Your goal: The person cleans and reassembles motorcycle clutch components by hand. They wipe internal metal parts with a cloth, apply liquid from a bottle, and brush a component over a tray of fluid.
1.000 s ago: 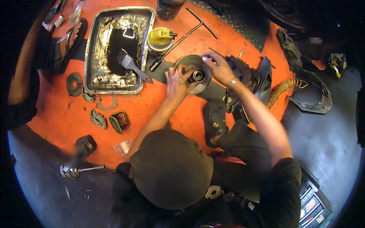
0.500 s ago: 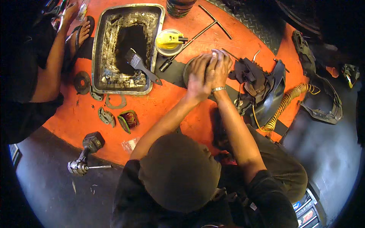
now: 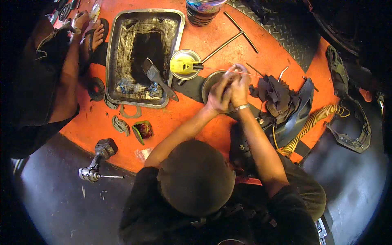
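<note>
My left hand (image 3: pixel 220 96) and my right hand (image 3: pixel 239 87) are brought together, fingers closed against each other. Whatever lies between them, if anything, is hidden, and the fingertips are blurred. Just under and left of them is a round dark metal dish-like part (image 3: pixel 207 83), partly covered by the hands. A spray can with a yellow nozzle head (image 3: pixel 182 67) stands left of the hands, its thin red straw (image 3: pixel 216 69) reaching across near my fingertips. Close to the right hand, a heap of dark cloth (image 3: pixel 279 98) lies against a dark plastic cover (image 3: pixel 301 102).
A metal tray (image 3: pixel 109 61) holds a brush (image 3: pixel 161 83). Around it are a T-handle wrench (image 3: pixel 222 45), a container of dark liquid (image 3: pixel 202 15), a yellow coiled hose (image 3: pixel 312 119), a cordless power tool (image 3: pixel 98 159) and clutch-like parts (image 3: pixel 120 124). Another person's hand (image 3: pixel 80 20) and foot are far left.
My hands have lifted off the round part and drawn together, exposing more of its left side. The whole view has shifted slightly, with things lower in the picture.
</note>
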The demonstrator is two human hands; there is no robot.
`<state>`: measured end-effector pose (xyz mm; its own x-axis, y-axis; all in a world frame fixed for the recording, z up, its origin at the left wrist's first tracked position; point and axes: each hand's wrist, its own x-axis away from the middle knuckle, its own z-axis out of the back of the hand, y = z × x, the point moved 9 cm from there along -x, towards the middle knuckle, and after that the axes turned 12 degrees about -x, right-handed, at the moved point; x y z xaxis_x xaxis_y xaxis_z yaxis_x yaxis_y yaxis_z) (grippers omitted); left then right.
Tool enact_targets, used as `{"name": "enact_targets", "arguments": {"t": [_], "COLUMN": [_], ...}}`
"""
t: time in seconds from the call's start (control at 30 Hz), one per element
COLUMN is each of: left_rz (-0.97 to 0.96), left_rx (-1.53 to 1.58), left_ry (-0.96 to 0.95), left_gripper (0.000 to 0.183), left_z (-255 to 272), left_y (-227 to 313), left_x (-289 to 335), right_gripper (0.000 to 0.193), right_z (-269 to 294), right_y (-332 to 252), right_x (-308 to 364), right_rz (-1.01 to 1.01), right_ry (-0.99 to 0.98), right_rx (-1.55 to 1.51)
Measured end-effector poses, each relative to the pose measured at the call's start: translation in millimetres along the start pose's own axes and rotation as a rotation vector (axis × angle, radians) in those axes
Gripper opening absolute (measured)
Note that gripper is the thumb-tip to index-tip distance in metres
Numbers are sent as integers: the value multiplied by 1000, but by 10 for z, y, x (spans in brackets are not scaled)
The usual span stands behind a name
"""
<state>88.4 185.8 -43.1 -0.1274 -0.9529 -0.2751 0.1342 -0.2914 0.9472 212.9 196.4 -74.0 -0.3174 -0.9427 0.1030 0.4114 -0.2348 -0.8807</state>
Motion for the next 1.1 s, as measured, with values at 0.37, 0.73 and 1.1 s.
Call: {"name": "enact_targets", "arguments": {"t": [0.37,0.73,1.1], "left_rz": [145,0,405], "left_rx": [51,-518,-603], "left_ry": [364,181,-157], "left_gripper": [27,21,67], "left_z": [280,228,427], "left_y": [-204,-75,-154], "left_x": [-78,-163,346], "right_gripper": [26,20,51], "right_z": [199,87,239], "right_y": [-48,-81,202], "right_x": [17,-69,186], "right_rz": [103,223,-58], "right_ry": [243,100,-380], "right_rx": [28,152,149]}}
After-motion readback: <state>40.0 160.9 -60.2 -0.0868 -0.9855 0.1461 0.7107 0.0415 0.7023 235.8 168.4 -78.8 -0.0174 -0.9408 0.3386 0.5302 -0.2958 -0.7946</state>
